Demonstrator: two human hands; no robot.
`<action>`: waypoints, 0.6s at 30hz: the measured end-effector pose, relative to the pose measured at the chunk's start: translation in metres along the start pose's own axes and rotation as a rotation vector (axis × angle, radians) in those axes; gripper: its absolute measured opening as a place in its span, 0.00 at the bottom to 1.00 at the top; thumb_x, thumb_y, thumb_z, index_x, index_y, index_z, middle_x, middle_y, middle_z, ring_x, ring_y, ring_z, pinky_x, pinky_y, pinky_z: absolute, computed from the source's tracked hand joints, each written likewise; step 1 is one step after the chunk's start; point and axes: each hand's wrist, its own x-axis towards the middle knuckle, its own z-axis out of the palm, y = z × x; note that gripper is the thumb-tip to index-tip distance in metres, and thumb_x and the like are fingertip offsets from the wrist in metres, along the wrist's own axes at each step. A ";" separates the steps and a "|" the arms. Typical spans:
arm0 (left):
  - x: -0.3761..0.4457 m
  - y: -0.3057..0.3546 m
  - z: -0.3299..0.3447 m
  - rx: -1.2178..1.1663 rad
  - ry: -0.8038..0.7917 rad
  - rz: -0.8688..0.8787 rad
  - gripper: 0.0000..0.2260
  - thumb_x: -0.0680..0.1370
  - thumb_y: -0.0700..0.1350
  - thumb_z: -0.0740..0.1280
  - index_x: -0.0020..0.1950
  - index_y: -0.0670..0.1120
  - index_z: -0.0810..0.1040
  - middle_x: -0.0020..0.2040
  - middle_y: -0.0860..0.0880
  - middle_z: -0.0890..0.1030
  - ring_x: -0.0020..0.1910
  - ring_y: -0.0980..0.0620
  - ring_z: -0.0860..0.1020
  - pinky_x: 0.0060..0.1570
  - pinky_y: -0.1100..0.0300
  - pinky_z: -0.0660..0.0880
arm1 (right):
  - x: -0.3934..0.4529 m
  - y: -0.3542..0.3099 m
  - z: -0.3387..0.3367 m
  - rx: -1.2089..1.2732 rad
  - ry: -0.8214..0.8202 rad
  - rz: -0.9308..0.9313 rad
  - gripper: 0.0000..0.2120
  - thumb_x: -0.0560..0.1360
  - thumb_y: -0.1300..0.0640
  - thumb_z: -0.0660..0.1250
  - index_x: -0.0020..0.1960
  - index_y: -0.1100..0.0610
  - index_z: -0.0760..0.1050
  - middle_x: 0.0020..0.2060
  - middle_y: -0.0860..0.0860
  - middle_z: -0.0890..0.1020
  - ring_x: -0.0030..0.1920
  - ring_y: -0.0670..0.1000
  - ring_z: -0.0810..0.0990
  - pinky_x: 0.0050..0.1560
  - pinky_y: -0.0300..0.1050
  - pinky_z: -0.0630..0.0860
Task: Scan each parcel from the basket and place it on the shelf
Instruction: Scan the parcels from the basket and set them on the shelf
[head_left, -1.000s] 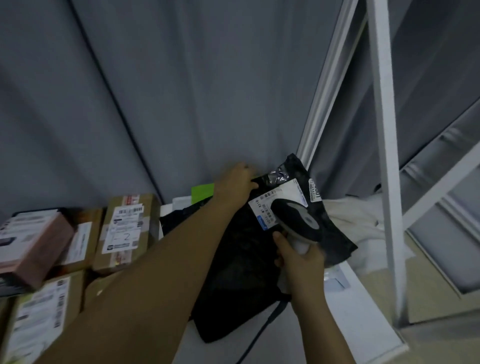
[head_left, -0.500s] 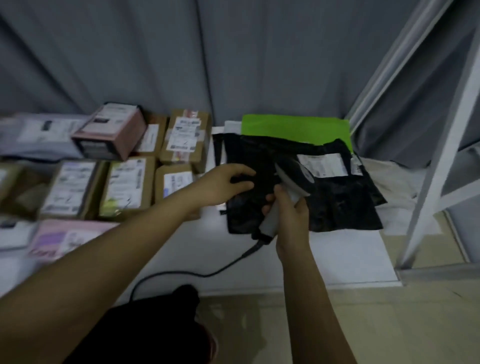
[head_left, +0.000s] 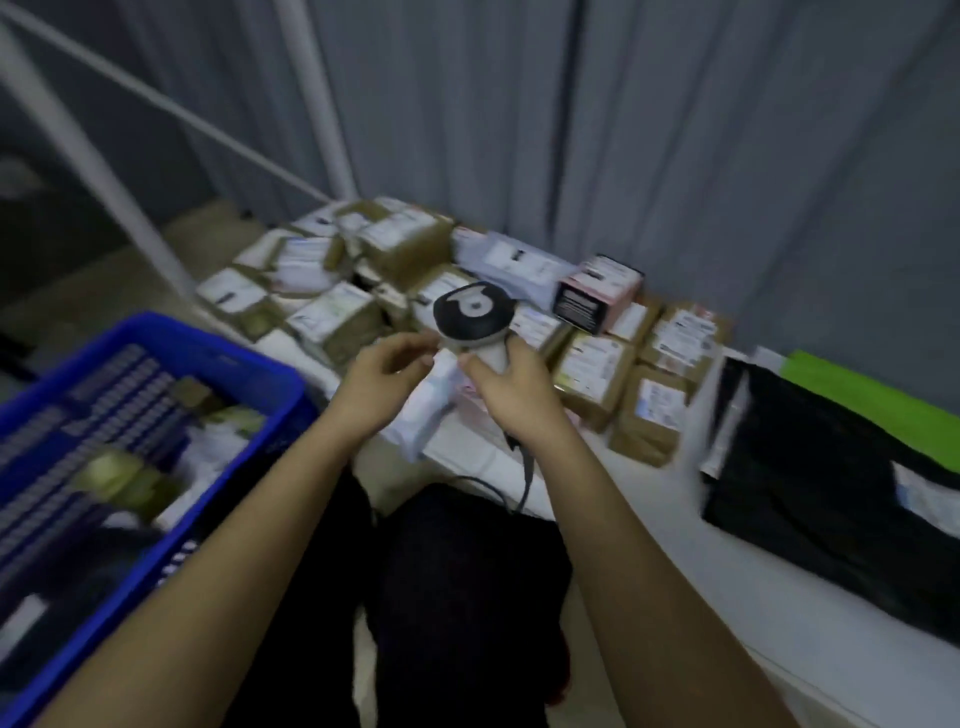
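Note:
My right hand grips the handle of the barcode scanner, whose black and white head points up and away; its cable hangs down toward my lap. Just left of the scanner, my left hand hovers with loosely curled fingers and nothing in it. A pale, blurred parcel lies on the white shelf below both hands. The black parcel bag with a white label lies flat on the shelf at the right. At the left stands the blue basket with parcels inside.
Several brown cardboard parcels and a pink and black box crowd the shelf's back, with a green parcel behind the black bag. White frame posts rise at the left. A grey curtain hangs behind. My dark-clothed legs are below.
My view has swung left, bringing the blue basket into sight. My left hand has let go of the black bag, now lying flat at the right. My right hand moved left with the scanner.

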 end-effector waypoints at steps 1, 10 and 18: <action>-0.011 -0.010 -0.027 -0.007 0.071 -0.011 0.09 0.79 0.36 0.64 0.56 0.45 0.78 0.50 0.53 0.81 0.44 0.71 0.77 0.51 0.70 0.74 | 0.000 -0.014 0.022 -0.045 -0.049 -0.047 0.16 0.77 0.52 0.66 0.62 0.57 0.71 0.53 0.51 0.79 0.53 0.52 0.77 0.50 0.46 0.73; -0.125 -0.125 -0.203 -0.015 0.465 -0.281 0.09 0.79 0.36 0.63 0.58 0.41 0.78 0.53 0.46 0.80 0.53 0.52 0.77 0.52 0.59 0.73 | -0.001 -0.090 0.244 -0.125 -0.402 -0.238 0.22 0.78 0.55 0.67 0.70 0.56 0.67 0.59 0.48 0.77 0.57 0.48 0.76 0.51 0.38 0.70; -0.204 -0.231 -0.262 0.011 0.516 -0.589 0.10 0.78 0.38 0.65 0.58 0.44 0.79 0.54 0.47 0.81 0.52 0.52 0.78 0.51 0.63 0.70 | -0.014 -0.046 0.379 -0.297 -0.747 -0.156 0.23 0.79 0.51 0.65 0.71 0.55 0.66 0.64 0.52 0.75 0.56 0.49 0.75 0.52 0.43 0.71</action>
